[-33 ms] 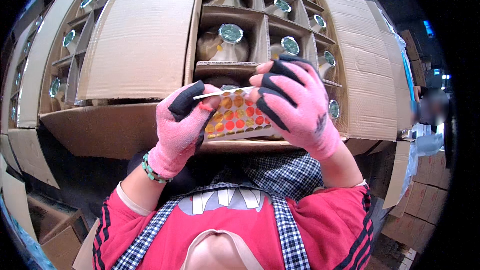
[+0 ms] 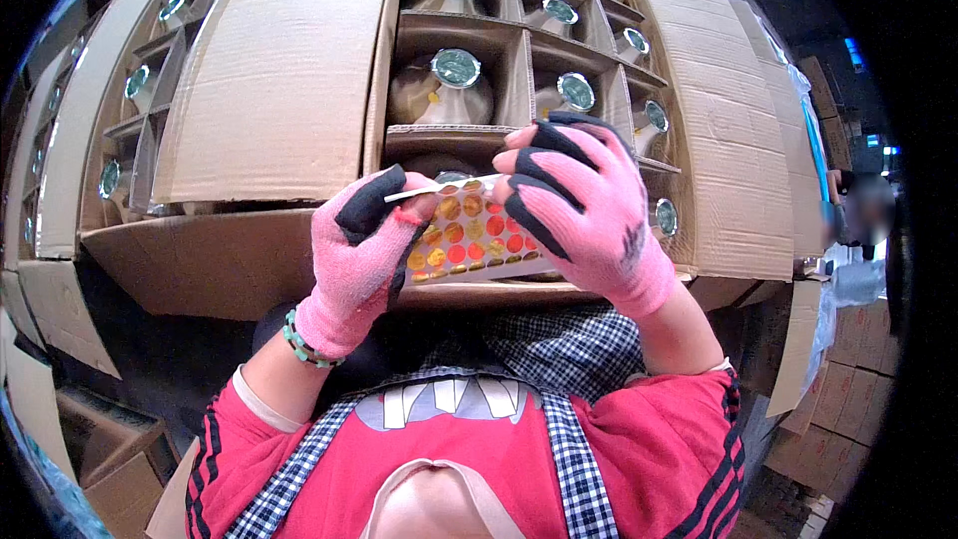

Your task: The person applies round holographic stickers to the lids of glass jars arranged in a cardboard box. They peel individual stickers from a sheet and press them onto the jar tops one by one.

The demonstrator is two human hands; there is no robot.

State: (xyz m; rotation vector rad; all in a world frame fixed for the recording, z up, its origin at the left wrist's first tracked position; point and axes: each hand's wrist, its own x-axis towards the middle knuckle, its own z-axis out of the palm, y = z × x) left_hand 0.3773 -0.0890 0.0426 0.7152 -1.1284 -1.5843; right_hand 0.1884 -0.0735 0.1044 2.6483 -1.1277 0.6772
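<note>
A sheet of round red and gold stickers [image 2: 469, 235] is held up over the front edge of an open carton. My left hand [image 2: 364, 230], in a pink glove with black fingers, pinches the sheet's upper left corner, where a pale folded edge shows. My right hand [image 2: 589, 205], gloved alike with bare fingertips, has its fingers curled at the sheet's upper right; whether a loose sticker is between them is hidden. Behind the hands, a round bottle with a silvery-green cap [image 2: 456, 70] stands upright in a cardboard compartment, a small yellow dot on its neck.
Cardboard dividers [image 2: 459, 130] separate several capped bottles in the carton. Its flaps [image 2: 723, 130] spread right and left. Another carton of bottles [image 2: 135, 85] stands at the left. Stacked boxes [image 2: 838, 409] are at the far right, with a blurred person [image 2: 866, 210] beyond.
</note>
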